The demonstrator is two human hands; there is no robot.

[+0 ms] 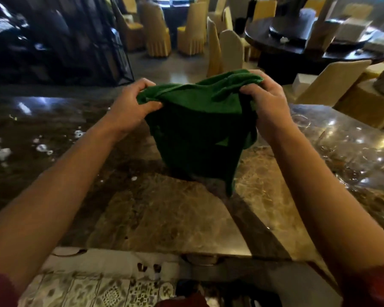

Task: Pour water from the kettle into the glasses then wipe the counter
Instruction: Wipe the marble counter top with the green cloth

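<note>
- Green cloth [200, 120] hung above the marble counter [164, 218], held up by its top edge.
- Left hand [129, 105] pinched its left corner; right hand [266, 103] gripped the bunched right corner.
- Glasses [333, 142] stood at right; covered chairs [155, 32] beyond.

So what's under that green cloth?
Marble counter, glossy and brown, shows below the hanging cloth, which both hands hold up by its top edge. Whatever lies directly behind the cloth is covered.
</note>
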